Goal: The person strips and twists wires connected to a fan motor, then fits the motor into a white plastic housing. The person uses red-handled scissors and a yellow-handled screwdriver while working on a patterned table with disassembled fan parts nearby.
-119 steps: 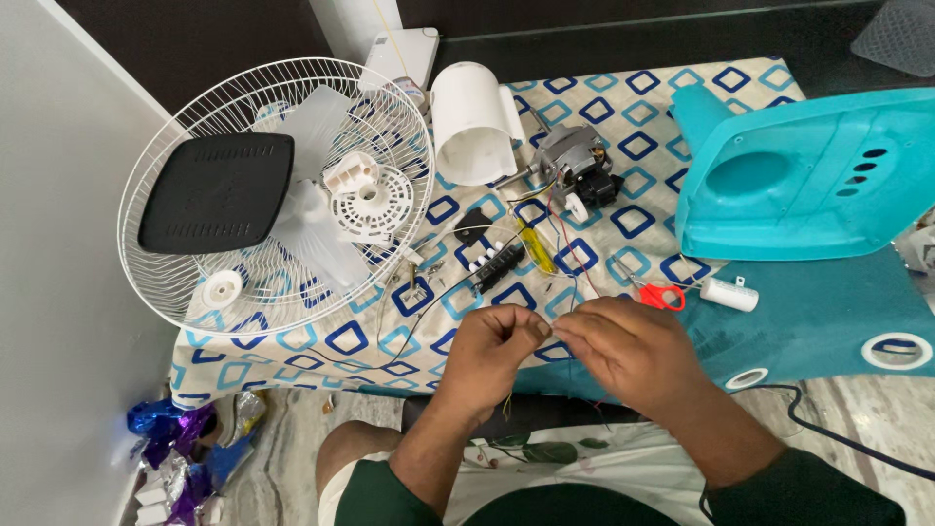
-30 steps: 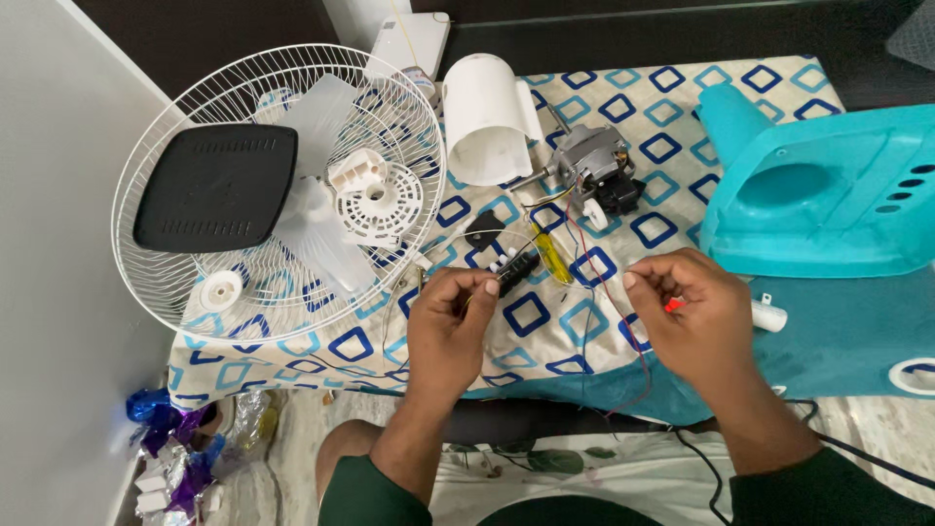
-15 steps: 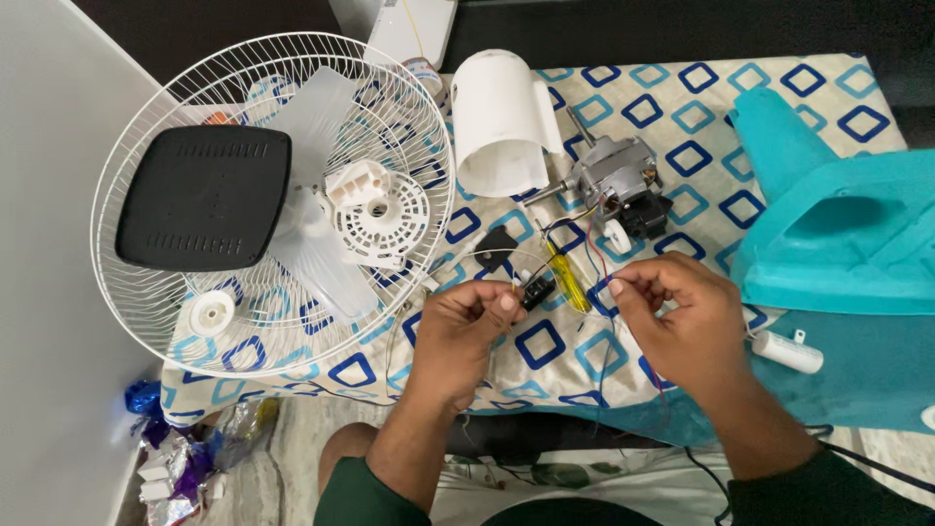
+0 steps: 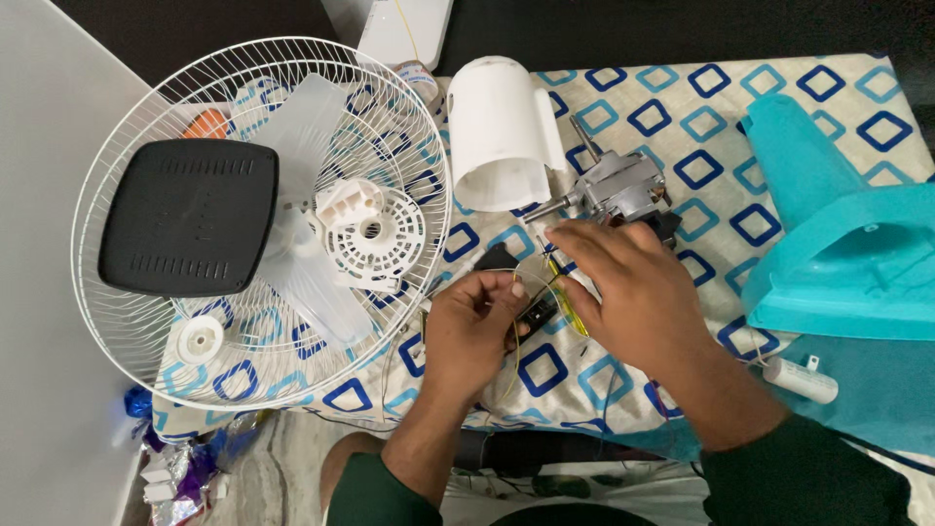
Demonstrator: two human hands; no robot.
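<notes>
Pinching a thin yellow wire (image 4: 514, 321) at frame centre, the left hand (image 4: 472, 331) grips; the right hand (image 4: 628, 282) reaches toward the fan motor (image 4: 618, 190), fingers loosely curled.

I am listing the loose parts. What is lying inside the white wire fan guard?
Inside the white wire fan guard lie a black square cover, a translucent fan blade, a white slotted hub and a small white round cap. Whatever is beneath the cover is hidden.

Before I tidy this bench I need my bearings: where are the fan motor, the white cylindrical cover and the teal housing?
fan motor (image 4: 616, 185), head view, on its grey metal body.
white cylindrical cover (image 4: 497, 127), head view, on its curved outer wall.
teal housing (image 4: 857, 263), head view, on its broad top face.
</notes>
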